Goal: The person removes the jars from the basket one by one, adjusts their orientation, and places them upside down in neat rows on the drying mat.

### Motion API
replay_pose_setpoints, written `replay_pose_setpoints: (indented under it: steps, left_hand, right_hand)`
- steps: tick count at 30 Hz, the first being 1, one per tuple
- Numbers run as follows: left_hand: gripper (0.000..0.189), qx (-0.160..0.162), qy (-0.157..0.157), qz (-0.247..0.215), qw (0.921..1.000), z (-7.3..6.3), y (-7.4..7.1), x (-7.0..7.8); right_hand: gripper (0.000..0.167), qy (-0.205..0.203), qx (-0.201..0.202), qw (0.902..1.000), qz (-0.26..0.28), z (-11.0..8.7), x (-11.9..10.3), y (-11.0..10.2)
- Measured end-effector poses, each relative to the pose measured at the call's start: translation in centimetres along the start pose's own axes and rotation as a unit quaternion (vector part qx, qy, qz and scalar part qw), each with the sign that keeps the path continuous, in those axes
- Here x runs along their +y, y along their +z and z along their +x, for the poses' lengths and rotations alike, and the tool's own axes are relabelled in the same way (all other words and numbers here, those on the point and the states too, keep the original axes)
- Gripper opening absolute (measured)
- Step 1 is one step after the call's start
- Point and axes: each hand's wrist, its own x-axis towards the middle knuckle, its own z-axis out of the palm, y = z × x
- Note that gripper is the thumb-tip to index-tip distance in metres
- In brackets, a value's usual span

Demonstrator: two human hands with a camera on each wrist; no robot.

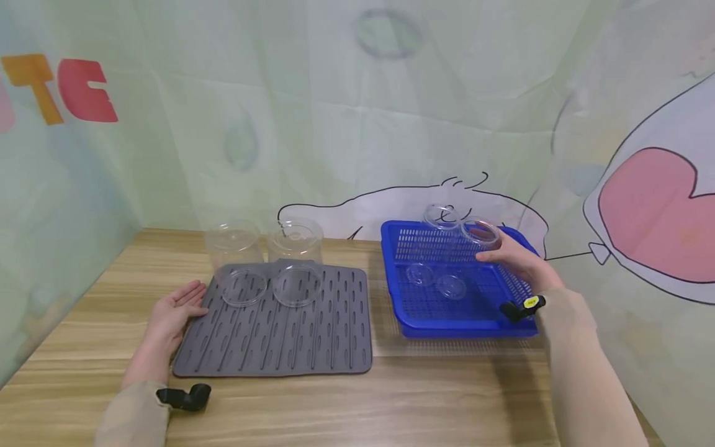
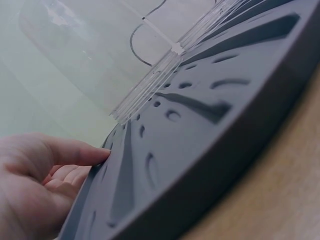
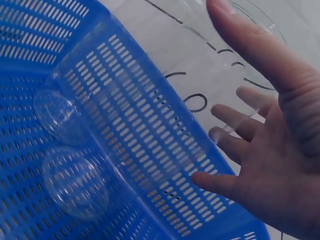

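In the basket stand two clear cups, rims up. My right hand point(image 1: 511, 253) is around the right-hand cup point(image 1: 480, 232) near its rim, thumb in front and fingers behind the clear wall. The other cup point(image 1: 441, 216) stands beside it on the left. At the left edge of the grey ribbed mat point(image 1: 279, 347), my left hand point(image 1: 172, 313) lies with loose fingers, its thumb point(image 2: 85, 152) touching the mat's edge. Upside down on the mat's back part are two more clear cups, a left one point(image 1: 244, 287) and a right one point(image 1: 298, 285).
The blue slotted basket point(image 1: 463, 328) sits on the wooden table point(image 1: 391, 403), right of the mat with a gap between them. A printed curtain point(image 1: 335, 124) hangs behind the table and along both sides.
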Motion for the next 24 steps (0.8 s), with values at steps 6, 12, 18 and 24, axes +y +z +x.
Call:
replay_pose_setpoints:
  steps: [6, 12, 18, 24]
  left_hand:
    - [0.078, 0.003, -0.002, -0.004, 1.0000, -0.1, 0.1, 0.1]
    - [0.077, 0.008, 0.003, 0.002, 1.0000, 0.1, 0.1, 0.1]
    - [0.077, 0.009, 0.001, -0.001, 1.0000, 0.1, 0.1, 0.1]
    - [0.078, 0.007, 0.000, -0.008, 0.9999, -0.1, 0.1, 0.1]
  right_hand:
    - [0.093, -0.006, 0.012, 0.9999, 0.007, 0.6, 0.4, 0.3]
    - [0.087, -0.019, 0.024, 0.9995, 0.011, 0.6, 1.0, 0.4]
    - [0.083, -0.025, 0.032, 0.9987, 0.030, 0.6, 1.2, 0.5]
    - [0.082, -0.027, 0.050, 0.9977, 0.038, 0.4, 0.9, 0.7]
